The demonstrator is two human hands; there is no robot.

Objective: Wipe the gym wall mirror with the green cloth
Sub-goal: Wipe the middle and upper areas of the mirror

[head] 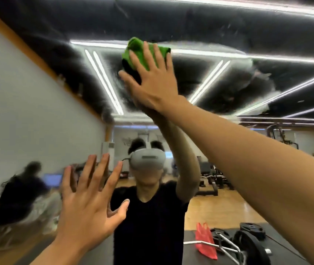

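Pressing with straight, spread fingers, the right hand is laid flat over the green cloth, which is wadded high against the gym wall mirror, its longer side roughly sideways. The left hand, splayed and empty, is held well below and left of the cloth. Hazy smears are seen either side of the cloth, with no mirror edge near.

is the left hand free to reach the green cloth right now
Probably yes: the left hand is open and empty, with nothing between it and the green cloth higher on the mirror, though the right hand covers much of it.
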